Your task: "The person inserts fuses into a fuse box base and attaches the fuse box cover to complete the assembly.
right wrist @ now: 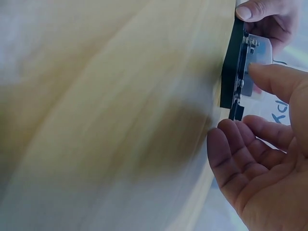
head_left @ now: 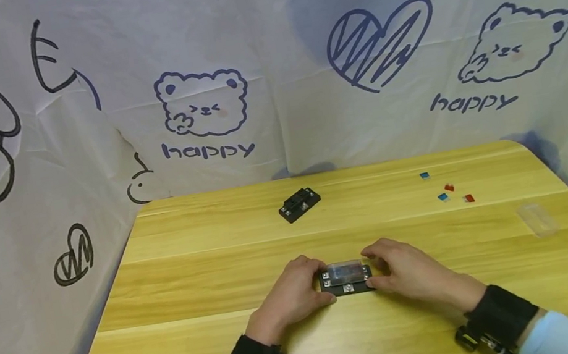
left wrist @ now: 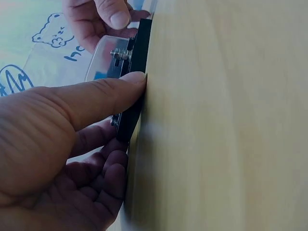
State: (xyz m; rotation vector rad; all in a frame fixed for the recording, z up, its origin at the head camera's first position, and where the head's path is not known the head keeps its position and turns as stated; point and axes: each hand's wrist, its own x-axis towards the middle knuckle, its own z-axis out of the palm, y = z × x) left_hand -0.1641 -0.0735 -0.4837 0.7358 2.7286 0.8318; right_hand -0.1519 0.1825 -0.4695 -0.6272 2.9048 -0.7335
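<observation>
A black fuse box (head_left: 356, 288) with a clear cover (head_left: 345, 273) and metal screw terminals sits on the table in front of me. Red and blue show faintly through the cover. My left hand (head_left: 294, 291) grips the box's left end. Its thumb lies on the front edge of the black base (left wrist: 141, 48), while the fingers reach round the end and behind. At the right end is my right hand (head_left: 412, 271), its fingers loosely bent. In the right wrist view its thumb (right wrist: 274, 82) is close to the cover; whether it touches cannot be told.
Farther back stands a second black fuse box (head_left: 299, 205) with no cover visible on it. Blue blade fuses (head_left: 425, 176) and red blade fuses (head_left: 468, 198) lie at the back right. A loose clear cover (head_left: 537, 220) rests near the right edge of the wooden table (head_left: 194, 279).
</observation>
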